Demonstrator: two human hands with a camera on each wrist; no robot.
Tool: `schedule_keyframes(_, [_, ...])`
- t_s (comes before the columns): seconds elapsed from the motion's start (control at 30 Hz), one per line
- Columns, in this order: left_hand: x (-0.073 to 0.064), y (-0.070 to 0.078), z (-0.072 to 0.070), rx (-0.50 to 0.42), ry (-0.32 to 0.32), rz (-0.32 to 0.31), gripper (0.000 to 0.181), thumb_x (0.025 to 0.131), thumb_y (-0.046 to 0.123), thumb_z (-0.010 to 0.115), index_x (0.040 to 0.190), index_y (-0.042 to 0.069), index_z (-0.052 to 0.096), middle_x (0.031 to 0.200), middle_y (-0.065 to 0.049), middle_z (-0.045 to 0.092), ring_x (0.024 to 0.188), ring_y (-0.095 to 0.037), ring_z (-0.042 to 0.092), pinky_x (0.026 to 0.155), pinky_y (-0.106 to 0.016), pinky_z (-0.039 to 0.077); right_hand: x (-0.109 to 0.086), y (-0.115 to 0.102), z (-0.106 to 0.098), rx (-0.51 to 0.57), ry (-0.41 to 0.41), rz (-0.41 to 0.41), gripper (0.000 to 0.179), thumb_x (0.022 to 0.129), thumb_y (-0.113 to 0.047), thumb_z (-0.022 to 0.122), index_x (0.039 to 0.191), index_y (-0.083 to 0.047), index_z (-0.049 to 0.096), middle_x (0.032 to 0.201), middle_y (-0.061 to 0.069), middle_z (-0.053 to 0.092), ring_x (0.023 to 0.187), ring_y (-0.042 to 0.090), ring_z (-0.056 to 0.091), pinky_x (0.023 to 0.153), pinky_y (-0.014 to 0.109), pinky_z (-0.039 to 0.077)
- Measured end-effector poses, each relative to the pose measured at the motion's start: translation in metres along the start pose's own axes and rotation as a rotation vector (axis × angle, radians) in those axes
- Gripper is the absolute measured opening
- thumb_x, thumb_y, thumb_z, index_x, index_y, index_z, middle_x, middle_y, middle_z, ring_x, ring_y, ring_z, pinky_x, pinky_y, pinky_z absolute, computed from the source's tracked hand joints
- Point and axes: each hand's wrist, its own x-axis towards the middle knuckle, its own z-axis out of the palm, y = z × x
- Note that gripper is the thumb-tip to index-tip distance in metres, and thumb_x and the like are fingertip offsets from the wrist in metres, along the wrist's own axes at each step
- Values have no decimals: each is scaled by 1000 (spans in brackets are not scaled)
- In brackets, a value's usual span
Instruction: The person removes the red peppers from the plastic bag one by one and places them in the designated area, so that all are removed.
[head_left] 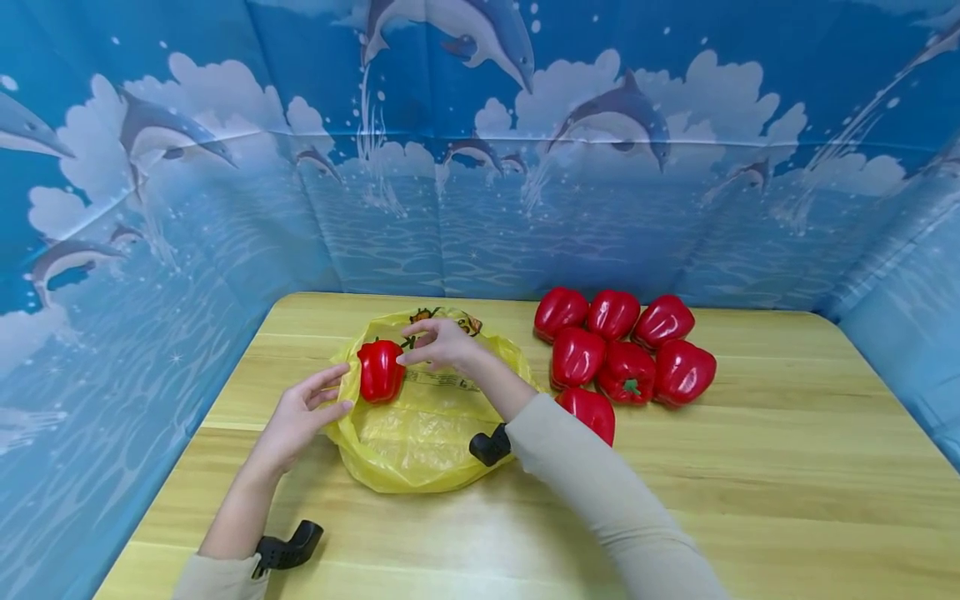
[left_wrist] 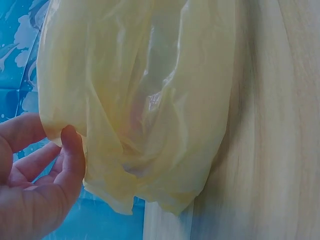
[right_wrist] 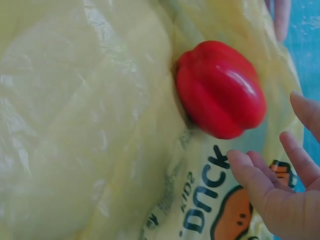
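Observation:
A yellow plastic bag (head_left: pixel 420 433) lies spread on the table with its mouth facing up. Inside, near its left side, sits one red bell pepper (head_left: pixel 381 371). My left hand (head_left: pixel 303 417) pinches the bag's left rim between thumb and fingers; in the left wrist view the bag (left_wrist: pixel 160 100) hangs in folds beside that hand (left_wrist: pixel 45 180). Over the bag's far part, just right of the pepper, my right hand (head_left: pixel 442 346) has loosely spread fingers. The right wrist view shows a gap between this hand (right_wrist: pixel 280 195) and the pepper (right_wrist: pixel 221 90).
Several more red bell peppers (head_left: pixel 577 357) stand grouped right of the bag on the wooden table (head_left: pixel 787 433); the right forearm partly covers the nearest one (head_left: pixel 588 410). A blue dolphin-print curtain (head_left: pixel 480 225) surrounds the table's back and sides.

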Motion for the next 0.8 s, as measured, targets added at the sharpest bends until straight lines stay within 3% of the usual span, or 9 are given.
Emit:
schedule_keyframes(0.17, [0, 1, 1, -8, 8, 0, 56, 89, 7, 62, 140, 0, 38, 142, -20, 37, 120, -36, 39, 81, -16, 45, 7, 5, 10, -35, 22, -19, 52, 79, -11, 75, 127, -9, 57, 126, 21, 48, 99, 26, 54, 86, 49, 47])
schedule_keyframes(0.47, [0, -2, 2, -8, 6, -17, 57, 89, 9, 62, 140, 3, 38, 144, -17, 34, 124, -36, 37, 89, -25, 43, 18, 13, 23, 3, 82, -5, 52, 76, -12, 77, 125, -15, 60, 120, 15, 52, 96, 26, 55, 83, 48, 49])
schedule_keyframes(0.63, [1, -3, 3, -14, 9, -11, 57, 89, 8, 62, 140, 3, 39, 144, -17, 35, 124, -36, 37, 89, -26, 43, 25, 16, 29, 27, 107, -9, 51, 75, -10, 78, 123, -15, 61, 114, 13, 54, 76, 17, 52, 71, 40, 49])
schedule_keyframes(0.8, [1, -4, 4, -18, 13, -5, 56, 89, 9, 62, 140, 2, 39, 144, -17, 35, 125, -36, 37, 89, -26, 43, 29, 18, 34, 63, 125, -20, 53, 75, -8, 78, 124, -12, 60, 109, 14, 54, 63, 17, 46, 58, 34, 41])
